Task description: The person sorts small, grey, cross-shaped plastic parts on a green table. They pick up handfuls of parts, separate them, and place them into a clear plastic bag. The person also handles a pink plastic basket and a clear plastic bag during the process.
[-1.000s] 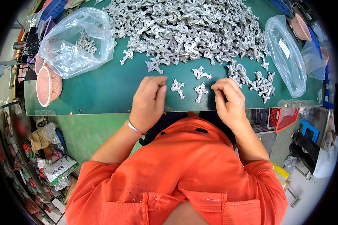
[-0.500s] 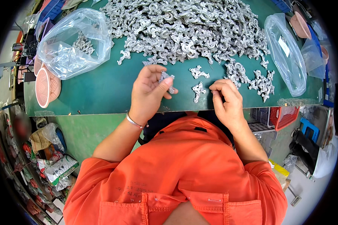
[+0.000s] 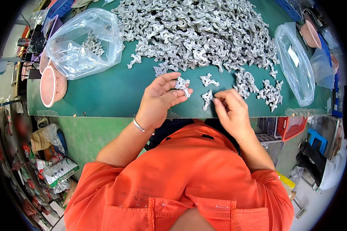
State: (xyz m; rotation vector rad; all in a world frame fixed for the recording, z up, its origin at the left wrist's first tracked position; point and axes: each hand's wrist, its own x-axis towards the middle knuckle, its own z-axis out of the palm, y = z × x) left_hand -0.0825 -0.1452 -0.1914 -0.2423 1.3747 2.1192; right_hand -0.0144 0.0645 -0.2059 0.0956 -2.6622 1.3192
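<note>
Between the thumb and fingers of my left hand (image 3: 161, 98) is a small grey metal casting (image 3: 182, 85), held just above the green table. My right hand (image 3: 232, 109) is closed in a pinch at the side arm of a second casting (image 3: 207, 101), which lies near the table's front edge. A third loose casting (image 3: 209, 80) rests a little farther back. To the right of these are two small clusters of castings, one (image 3: 245, 82) behind my right hand and another (image 3: 271, 94) farther right.
A large heap of castings (image 3: 200, 34) covers the table's far middle. An open clear plastic bag (image 3: 71, 57) with castings inside stands at left, beside pink baskets (image 3: 54, 86). Another clear bag (image 3: 295, 65) lies at right. A red crate (image 3: 291, 129) sits below the table's right edge.
My left hand has moved slightly right and turned, showing more of its casting. The right hand's fingertips have come to the nearest loose casting. The whole view has shifted a little.
</note>
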